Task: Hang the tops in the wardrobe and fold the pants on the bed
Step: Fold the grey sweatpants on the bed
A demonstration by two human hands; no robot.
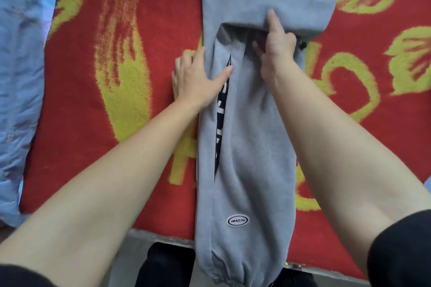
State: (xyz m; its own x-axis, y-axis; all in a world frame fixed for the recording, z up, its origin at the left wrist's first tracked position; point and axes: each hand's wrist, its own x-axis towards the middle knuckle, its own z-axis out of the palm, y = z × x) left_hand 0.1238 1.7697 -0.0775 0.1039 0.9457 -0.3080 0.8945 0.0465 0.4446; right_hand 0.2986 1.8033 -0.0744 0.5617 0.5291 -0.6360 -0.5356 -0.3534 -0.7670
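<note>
Grey sweatpants (249,137) lie lengthwise on the bed, legs stacked, cuffs hanging over the near edge. A black printed stripe runs along the leg and a white oval label sits near the cuff. The waist part is folded over at the top. My left hand (196,77) lies flat at the pants' left edge, fingers on the blanket and thumb on the fabric. My right hand (277,42) pinches the folded waist edge, thumb on top and fingers tucked beneath.
A red blanket with yellow patterns (130,58) covers the bed. A light blue quilt (21,72) lies bunched along the left side. The bed's near edge (161,236) runs across the bottom, with dark-clad legs below it.
</note>
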